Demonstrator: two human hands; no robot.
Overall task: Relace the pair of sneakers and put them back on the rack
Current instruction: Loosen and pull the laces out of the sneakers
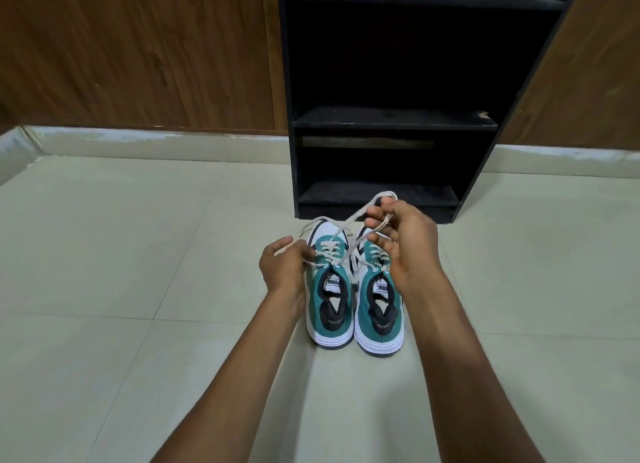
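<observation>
Two teal and white sneakers stand side by side on the tiled floor, heels toward me. The left sneaker (330, 306) has a cream lace (349, 220) threaded through its eyelets. My left hand (282, 270) pinches one end of that lace beside the shoe's left side. My right hand (401, 240) holds the other end raised above the right sneaker (379, 315), with a loop showing over the fingers. The right sneaker's lacing is partly hidden by my right hand. The black rack (391, 123) stands just beyond the shoes.
The rack's shelves are dark and open at the front. A wood-panelled wall (138, 53) runs behind it, with a pale skirting strip along the floor. Pale floor tiles (138, 237) spread to the left and right of the shoes.
</observation>
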